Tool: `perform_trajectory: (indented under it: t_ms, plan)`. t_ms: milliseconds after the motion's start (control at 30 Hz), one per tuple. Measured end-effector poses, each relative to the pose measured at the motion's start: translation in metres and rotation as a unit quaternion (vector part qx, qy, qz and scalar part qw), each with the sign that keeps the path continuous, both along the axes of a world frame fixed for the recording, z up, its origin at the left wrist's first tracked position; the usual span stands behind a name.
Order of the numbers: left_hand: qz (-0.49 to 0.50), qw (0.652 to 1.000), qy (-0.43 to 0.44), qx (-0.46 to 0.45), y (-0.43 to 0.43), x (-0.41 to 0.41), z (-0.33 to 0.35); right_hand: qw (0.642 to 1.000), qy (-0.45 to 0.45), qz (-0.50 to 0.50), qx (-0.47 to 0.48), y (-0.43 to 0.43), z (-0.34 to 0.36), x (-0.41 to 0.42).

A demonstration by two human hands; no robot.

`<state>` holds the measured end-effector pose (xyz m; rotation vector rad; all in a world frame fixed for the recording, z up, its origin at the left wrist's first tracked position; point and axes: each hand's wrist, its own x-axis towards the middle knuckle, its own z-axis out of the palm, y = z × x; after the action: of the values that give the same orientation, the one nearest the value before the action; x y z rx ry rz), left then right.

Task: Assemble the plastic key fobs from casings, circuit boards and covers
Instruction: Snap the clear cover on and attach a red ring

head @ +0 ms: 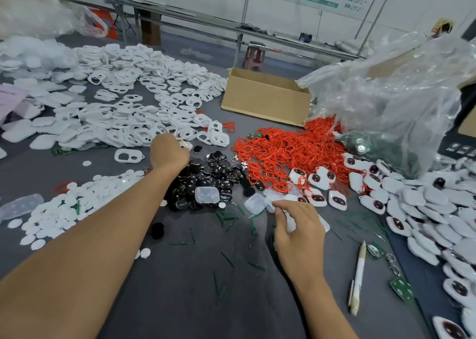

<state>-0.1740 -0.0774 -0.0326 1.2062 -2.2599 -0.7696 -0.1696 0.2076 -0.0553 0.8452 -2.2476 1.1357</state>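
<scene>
My right hand (298,226) grips a clear cover (324,224) under curled fingers; my left hand (168,150) curls among white casings (123,130), grasp unverifiable.

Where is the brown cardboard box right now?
In the head view, the brown cardboard box sits centre-back, between the white plastic casings to the left and the clear plastic bag to the right.

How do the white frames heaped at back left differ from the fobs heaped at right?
The frames have empty cut-outs with the table showing through; the fobs have theirs filled by dark inserts, or lie back up. The frames are bare; some fobs carry red loops. Both are white plastic of like outline.
</scene>
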Motion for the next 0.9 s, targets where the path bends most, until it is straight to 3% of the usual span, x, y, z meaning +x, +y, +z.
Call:
perform_trajectory:
  t_ms: [100,333,400,500,600,733,900]
  plan:
    - [-0.005,1.0,0.01,0.021,-0.002,0.004,0.001,1.0,0.004,-0.001,-0.001,-0.001,0.0,0.0]
    - [0.008,0.984,0.175,-0.036,0.01,0.023,0.022,1.0,0.006,0.001,0.002,-0.002,0.0,-0.001]
    - [0.0,0.971,0.237,0.028,0.023,0.031,0.027,1.0,0.005,-0.002,-0.002,-0.001,0.0,-0.002]
    - [-0.049,0.916,0.338,0.21,0.057,0.045,0.029,1.0,0.003,-0.006,-0.012,-0.002,0.0,-0.003]
    - [-0.102,0.866,0.391,0.296,0.098,0.062,0.023,0.999,-0.015,-0.025,-0.04,-0.004,0.0,-0.005]
    - [-0.178,0.84,0.365,0.36,0.145,0.078,0.004,0.997,-0.045,-0.047,-0.048,-0.006,0.002,-0.008]
    - [-0.264,0.828,0.31,0.386,0.167,0.083,-0.013,0.993,-0.031,-0.076,0.086,-0.015,0.017,-0.039]
